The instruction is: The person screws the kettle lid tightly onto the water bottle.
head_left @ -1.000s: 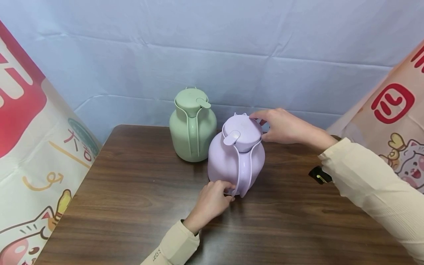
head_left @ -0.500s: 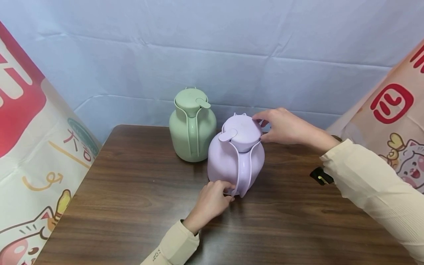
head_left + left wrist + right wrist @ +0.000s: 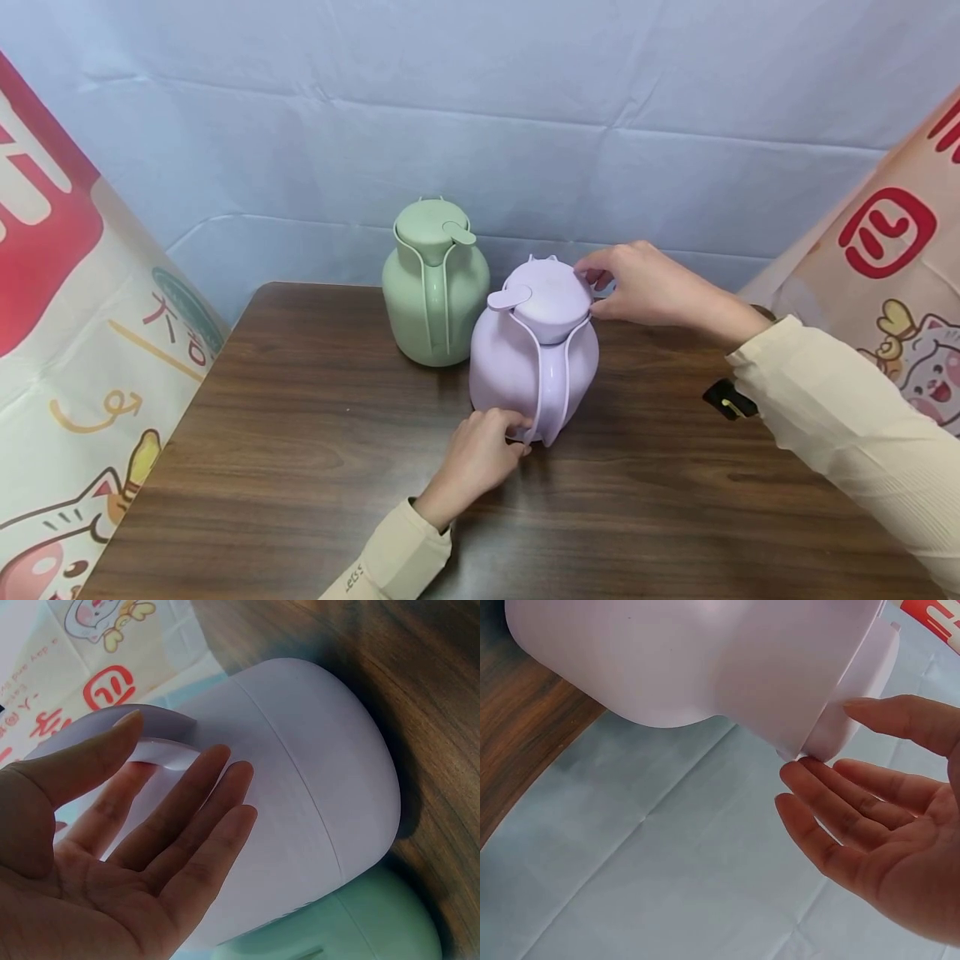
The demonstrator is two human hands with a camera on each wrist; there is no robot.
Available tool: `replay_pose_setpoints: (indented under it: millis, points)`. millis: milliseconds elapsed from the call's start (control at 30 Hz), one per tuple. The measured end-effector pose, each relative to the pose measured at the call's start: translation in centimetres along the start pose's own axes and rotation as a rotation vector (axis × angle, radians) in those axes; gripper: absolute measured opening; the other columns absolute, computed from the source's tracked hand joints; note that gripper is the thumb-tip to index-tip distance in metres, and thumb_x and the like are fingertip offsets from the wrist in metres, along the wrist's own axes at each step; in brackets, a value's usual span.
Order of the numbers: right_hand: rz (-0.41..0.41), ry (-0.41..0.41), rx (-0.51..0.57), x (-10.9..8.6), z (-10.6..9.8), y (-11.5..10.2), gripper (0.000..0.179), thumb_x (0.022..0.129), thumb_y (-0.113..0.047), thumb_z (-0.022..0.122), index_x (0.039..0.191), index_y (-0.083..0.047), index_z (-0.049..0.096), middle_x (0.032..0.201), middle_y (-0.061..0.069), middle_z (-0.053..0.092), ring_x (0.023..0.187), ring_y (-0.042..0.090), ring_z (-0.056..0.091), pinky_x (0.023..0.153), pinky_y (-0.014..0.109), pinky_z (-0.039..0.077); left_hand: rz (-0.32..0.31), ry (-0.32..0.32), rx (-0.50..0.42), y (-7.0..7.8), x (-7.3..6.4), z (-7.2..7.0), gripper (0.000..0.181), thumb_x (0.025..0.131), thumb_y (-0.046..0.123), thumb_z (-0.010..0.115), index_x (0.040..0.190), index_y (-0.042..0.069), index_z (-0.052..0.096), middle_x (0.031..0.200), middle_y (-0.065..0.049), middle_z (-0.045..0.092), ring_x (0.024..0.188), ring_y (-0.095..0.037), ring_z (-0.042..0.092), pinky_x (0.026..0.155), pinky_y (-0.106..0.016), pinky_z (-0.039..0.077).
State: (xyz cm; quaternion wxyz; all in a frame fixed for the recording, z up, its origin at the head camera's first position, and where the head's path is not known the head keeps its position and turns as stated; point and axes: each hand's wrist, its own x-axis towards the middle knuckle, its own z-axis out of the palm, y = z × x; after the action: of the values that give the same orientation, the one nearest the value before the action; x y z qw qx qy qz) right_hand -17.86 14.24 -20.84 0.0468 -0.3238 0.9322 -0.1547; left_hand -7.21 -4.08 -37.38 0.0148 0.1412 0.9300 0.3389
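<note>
A lilac vacuum jug stands upright on the wooden table. My left hand is low on its handle; in the left wrist view thumb and index finger pinch the handle while the other fingers extend beside the body. Up at the round lid, my right hand holds the far right edge. The right wrist view has its thumb on the lid's side and fingertips at the opposite rim. A flat lever on the lid points left.
Close behind on the left stands a matching green vacuum jug, its lid on. A small black object lies by the right sleeve. Pale blue cloth hangs behind the table, with printed banners on both sides.
The lilac jug's lid has turned clockwise, its lever swinging from the front toward the left. The right fingers have shifted slightly along the rim. The left hand and both jugs stay put.
</note>
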Motion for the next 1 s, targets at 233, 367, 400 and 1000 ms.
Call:
replay_pose_setpoints:
  millis: [233,367,400,1000]
  points:
    - [-0.007,-0.017,-0.021,0.20,0.25,0.08,0.050,0.069,0.000,0.062,0.119,0.002,0.057,0.109,0.016,0.062,0.093,0.029,0.058,0.083,0.047,0.039,-0.004,-0.008,-0.011,0.06,-0.01,0.02,0.022,0.072,0.010,0.075,0.094,0.014,0.073,0.086,0.000,0.070,0.061,-0.009,0.056,0.054,-0.026,0.042]
    - [-0.008,-0.024,-0.034,0.31,0.30,-0.03,0.054,0.069,-0.001,0.062,0.122,0.002,0.054,0.112,0.016,0.059,0.089,0.027,0.056,0.083,0.046,0.039,-0.002,-0.007,-0.011,0.08,-0.01,0.00,0.022,0.072,0.010,0.075,0.094,0.014,0.073,0.087,0.001,0.070,0.062,-0.010,0.057,0.055,-0.027,0.043]
    - [-0.004,-0.023,-0.035,0.30,0.30,-0.08,0.054,0.069,-0.001,0.062,0.122,0.002,0.054,0.113,0.016,0.059,0.089,0.027,0.056,0.082,0.045,0.040,-0.001,-0.006,-0.011,0.07,0.00,0.00,0.023,0.072,0.010,0.075,0.094,0.014,0.073,0.087,0.000,0.070,0.063,-0.010,0.057,0.055,-0.027,0.043]
    - [-0.016,-0.017,-0.054,0.29,0.29,-0.29,0.051,0.067,-0.003,0.067,0.116,0.007,0.055,0.097,0.014,0.062,0.091,0.030,0.058,0.082,0.046,0.039,0.000,-0.010,0.002,0.02,0.09,-0.11,0.022,0.072,0.010,0.075,0.094,0.014,0.073,0.087,0.000,0.070,0.071,-0.017,0.063,0.058,-0.030,0.046]
